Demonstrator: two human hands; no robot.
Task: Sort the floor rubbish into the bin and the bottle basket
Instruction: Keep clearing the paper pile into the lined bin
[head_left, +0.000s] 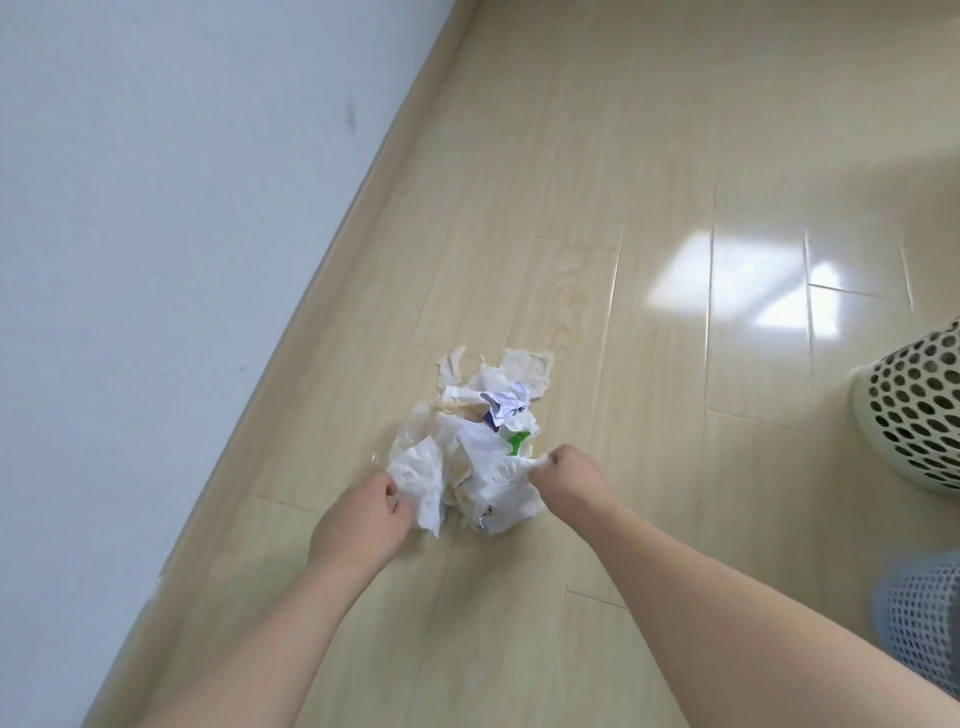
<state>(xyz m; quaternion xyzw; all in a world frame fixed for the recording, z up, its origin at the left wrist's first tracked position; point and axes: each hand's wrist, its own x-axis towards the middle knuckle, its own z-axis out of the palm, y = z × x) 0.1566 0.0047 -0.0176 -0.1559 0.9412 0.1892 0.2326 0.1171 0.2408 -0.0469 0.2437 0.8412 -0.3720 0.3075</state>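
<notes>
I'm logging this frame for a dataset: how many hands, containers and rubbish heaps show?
Hands: 2, left hand and right hand
Containers: 2, white basket and blue basket
Rubbish heaps: 1, paper pile
Total: 5

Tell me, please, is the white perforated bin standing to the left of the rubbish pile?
No, the white perforated bin stands at the right edge of the view, well right of the rubbish pile.

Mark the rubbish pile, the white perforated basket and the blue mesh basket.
rubbish pile (470, 436): head view, crumpled white paper at centre
white perforated basket (914, 410): head view, side wall
blue mesh basket (922, 618): head view, mesh wall
</notes>
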